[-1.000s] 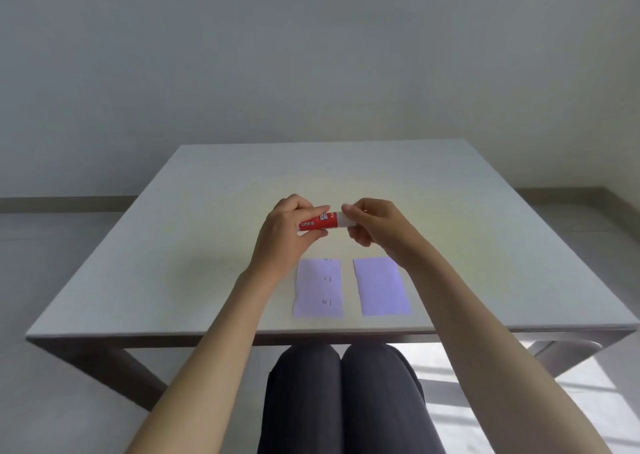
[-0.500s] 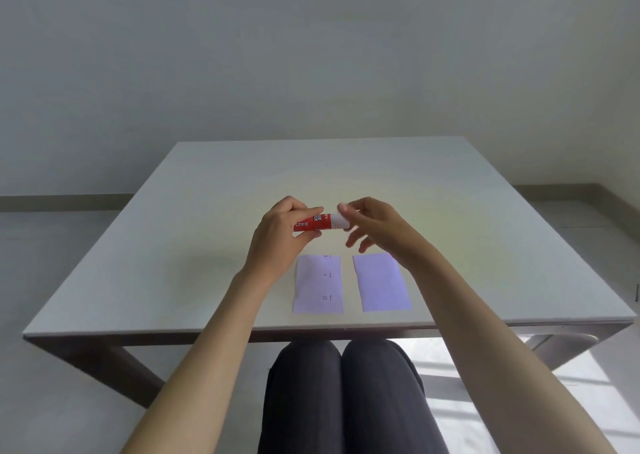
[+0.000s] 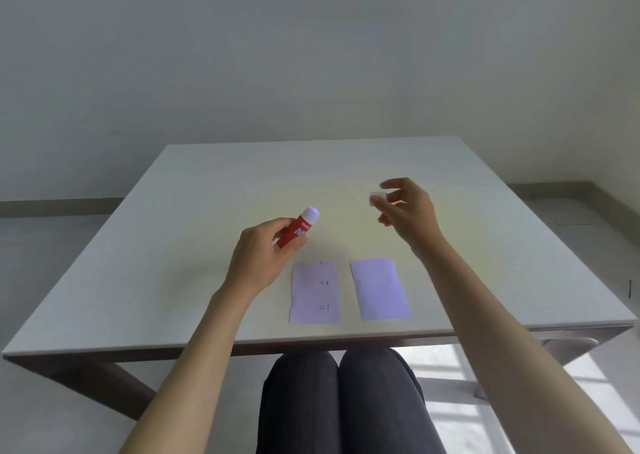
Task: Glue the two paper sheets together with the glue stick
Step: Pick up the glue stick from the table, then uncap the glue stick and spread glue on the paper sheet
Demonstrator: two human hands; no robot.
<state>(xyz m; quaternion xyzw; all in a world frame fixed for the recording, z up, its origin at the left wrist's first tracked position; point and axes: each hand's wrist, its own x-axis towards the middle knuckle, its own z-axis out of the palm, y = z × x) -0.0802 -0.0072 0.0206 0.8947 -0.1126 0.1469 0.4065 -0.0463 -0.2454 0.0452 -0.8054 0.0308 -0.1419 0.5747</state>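
My left hand (image 3: 258, 259) grips a red glue stick (image 3: 298, 226) above the table, its uncapped whitish tip tilted up and to the right. My right hand (image 3: 407, 211) is raised to the right and pinches the small white cap (image 3: 377, 198) between thumb and fingers. Two pale lilac paper sheets lie flat side by side near the table's front edge: the left sheet (image 3: 314, 292) carries a few small printed marks, the right sheet (image 3: 380, 289) looks blank. Both hands hover behind the sheets without touching them.
The white square table (image 3: 173, 245) has its front edge just above my dark-trousered knees (image 3: 341, 398). A plain wall stands behind it, and sunlit floor shows at the lower right.
The hands, which held the capped glue stick together, have pulled apart. My right hand moved right with the cap; my left hand keeps the stick, now uncapped and tilted up.
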